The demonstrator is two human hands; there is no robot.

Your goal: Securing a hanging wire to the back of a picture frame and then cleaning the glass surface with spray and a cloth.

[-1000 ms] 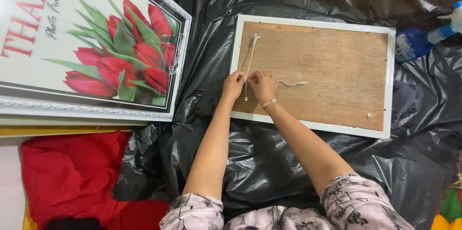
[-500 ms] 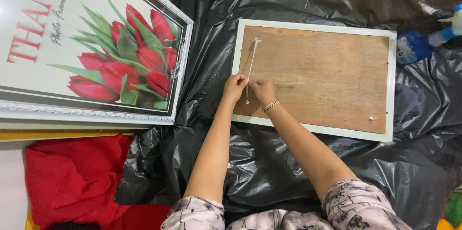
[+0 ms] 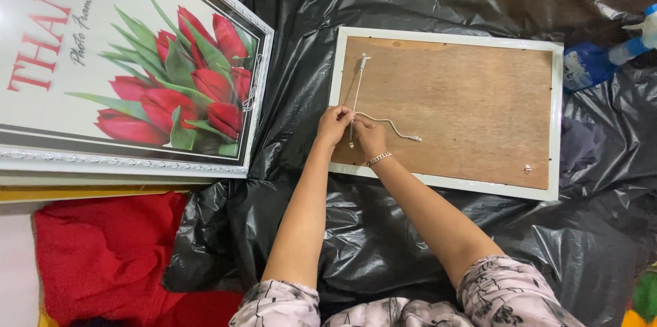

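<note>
A white picture frame (image 3: 558, 118) lies face down on black plastic, its brown backing board (image 3: 465, 105) up. A pale hanging cord (image 3: 357, 87) runs from a small fitting near the frame's top left down to my hands, and a loose end curls off to the right. My left hand (image 3: 334, 124) and my right hand (image 3: 370, 137) meet at the lower left of the board, both pinching the cord close together. A thin bracelet sits on my right wrist.
A large framed print of red tulips (image 3: 123, 70) lies at the left. Red cloth (image 3: 102, 258) lies below it. Crumpled black plastic sheeting (image 3: 410, 231) covers the work area. A blue spray bottle (image 3: 602, 60) lies at the upper right, and a small metal fitting (image 3: 527, 169) sits near the board's lower right.
My hands stay on the cord at the same spot. The cord's loose end has shifted a little on the board, and the view has moved slightly.
</note>
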